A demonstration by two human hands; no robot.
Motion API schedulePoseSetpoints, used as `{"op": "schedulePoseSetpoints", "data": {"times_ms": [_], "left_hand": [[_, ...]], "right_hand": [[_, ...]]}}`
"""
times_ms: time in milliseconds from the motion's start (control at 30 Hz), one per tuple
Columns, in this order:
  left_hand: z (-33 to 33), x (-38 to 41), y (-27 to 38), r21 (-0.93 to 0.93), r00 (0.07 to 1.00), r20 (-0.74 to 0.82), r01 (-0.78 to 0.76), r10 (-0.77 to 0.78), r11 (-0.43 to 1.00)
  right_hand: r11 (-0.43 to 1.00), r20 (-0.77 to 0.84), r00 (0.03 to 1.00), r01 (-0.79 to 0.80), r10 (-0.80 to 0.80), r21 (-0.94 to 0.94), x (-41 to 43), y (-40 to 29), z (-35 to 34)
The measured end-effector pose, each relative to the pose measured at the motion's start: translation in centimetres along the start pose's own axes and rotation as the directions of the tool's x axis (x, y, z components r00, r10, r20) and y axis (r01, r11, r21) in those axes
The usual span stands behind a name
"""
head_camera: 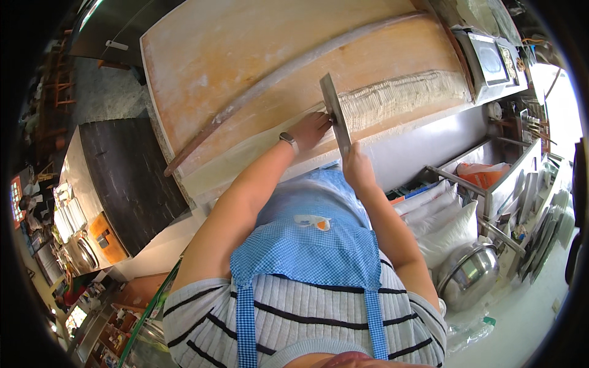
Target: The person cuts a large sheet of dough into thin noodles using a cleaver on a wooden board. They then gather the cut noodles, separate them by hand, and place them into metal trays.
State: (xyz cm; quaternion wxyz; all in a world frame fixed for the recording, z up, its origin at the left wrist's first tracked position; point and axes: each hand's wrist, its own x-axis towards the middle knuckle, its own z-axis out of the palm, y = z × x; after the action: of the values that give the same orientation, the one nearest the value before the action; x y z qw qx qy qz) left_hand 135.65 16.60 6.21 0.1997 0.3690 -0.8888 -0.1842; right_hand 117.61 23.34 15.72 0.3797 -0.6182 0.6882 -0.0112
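My right hand (359, 169) grips the handle end of a cleaver (336, 112), whose broad metal blade stands nearly on edge across a long pale strip of folded dough (264, 140). Close by the blade's left side, my left hand (313, 130) lies on the dough with bent fingers and a watch (288, 137) on the wrist. The blade partly hides its fingertips. To the right of the cleaver runs a long row of thin-cut noodles (405, 96), still lying side by side. All of this rests on a floured wooden board (221, 69).
A long wooden rolling pin (294, 73) lies across the board behind the dough. Metal trays (490, 60) stand at the board's right end. Below right are white sacks (446, 225), a steel bowl (471, 271) and a metal-framed bin (515, 170). A dark tabletop (124, 179) adjoins on the left.
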Motion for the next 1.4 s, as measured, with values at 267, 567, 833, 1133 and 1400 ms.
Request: {"op": "schedulePoseSetpoints", "data": {"times_ms": [267, 567, 833, 1133, 1400], "left_hand": [[0.4, -0.4, -0.3, 0.020, 0.999, -0.040, -0.027, 0.028, 0.999], [-0.2, -0.5, -0.2, -0.054, 0.999, 0.008, 0.035, -0.034, 0.998], [-0.8, -0.7, 0.0, -0.016, 0.999, -0.024, -0.021, 0.020, 1.000], [-1.8, -0.4, 0.3, 0.028, 0.983, -0.162, -0.086, 0.089, 0.996], [-0.9, -1.4, -0.7, -0.007, 1.000, -0.010, -0.020, 0.020, 1.000]], "right_hand": [[1.000, -0.108, 0.994, 0.026, -0.025, 0.007, 3.7, -0.9, 2.6], [0.998, 0.020, 1.000, -0.007, 0.009, -0.063, -1.8, 0.6, 1.5], [0.997, -0.115, 0.991, 0.075, -0.073, 0.015, 5.0, -0.7, 3.0], [0.999, -0.056, 0.998, 0.043, -0.043, 0.001, 1.6, -1.4, 2.7], [0.999, -0.011, 1.000, 0.016, -0.016, -0.034, -1.1, -1.1, 1.2]]}}
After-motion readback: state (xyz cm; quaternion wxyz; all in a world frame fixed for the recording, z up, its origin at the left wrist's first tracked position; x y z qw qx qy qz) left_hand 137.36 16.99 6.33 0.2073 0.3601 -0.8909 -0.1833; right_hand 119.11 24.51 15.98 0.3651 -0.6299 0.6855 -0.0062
